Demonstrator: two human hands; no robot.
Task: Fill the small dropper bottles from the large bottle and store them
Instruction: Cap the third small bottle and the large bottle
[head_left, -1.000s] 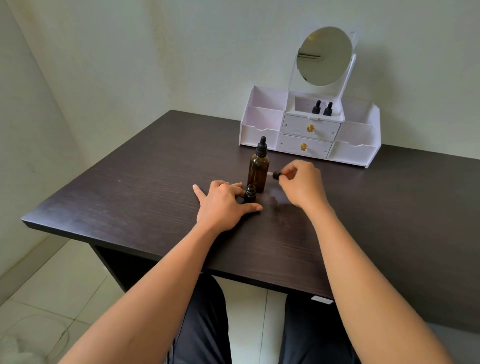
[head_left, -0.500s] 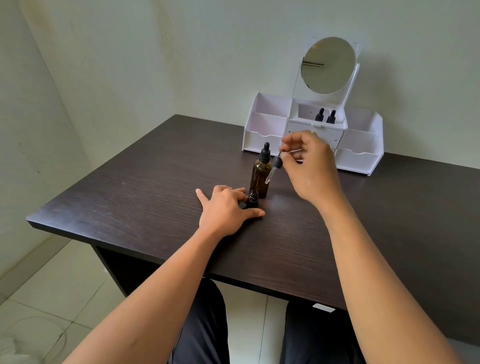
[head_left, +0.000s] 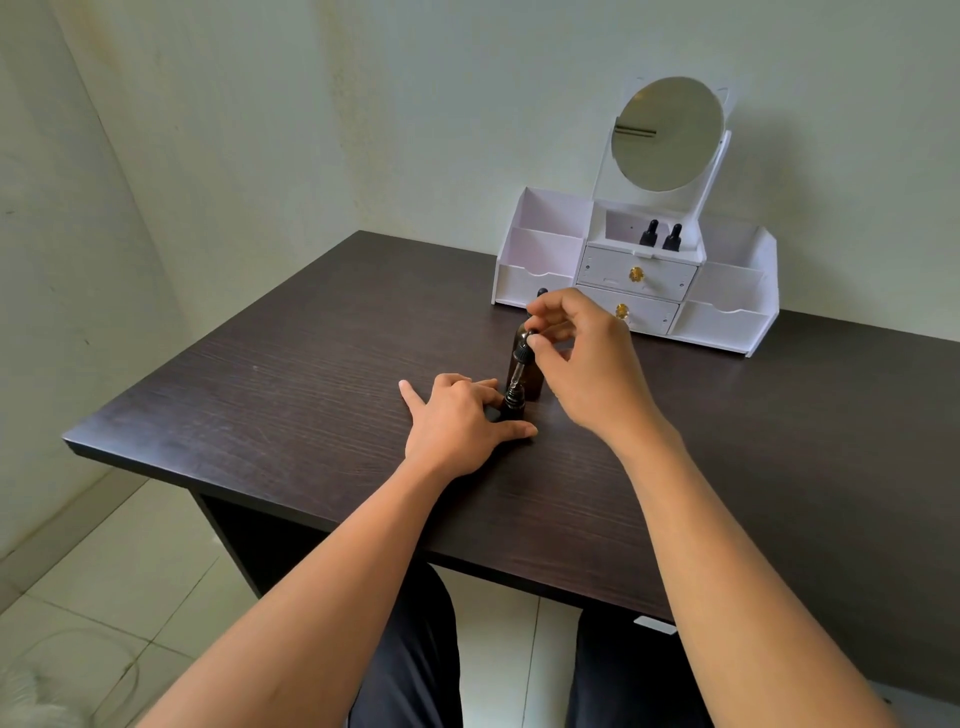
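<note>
A small dark dropper bottle (head_left: 513, 408) stands open on the dark table (head_left: 291, 395). My left hand (head_left: 457, 423) holds it at the base between thumb and fingers. My right hand (head_left: 582, 358) pinches the black bulb of a glass dropper (head_left: 521, 358), whose tip points down into the small bottle's neck. The large amber bottle (head_left: 530, 376) stands just behind, partly hidden by the dropper and my right hand. Two small capped dropper bottles (head_left: 661, 236) stand in the top middle compartment of the white organizer (head_left: 727, 312).
The white organizer with two gold-knobbed drawers and a round mirror (head_left: 666, 133) stands against the back wall. The wall corner lies to the left, and the table's front edge (head_left: 363, 530) runs just above my knees.
My right hand has carried the dropper from beside the large bottle up and over, then down until its tip meets the small bottle's neck. My left hand stays on the small bottle.
</note>
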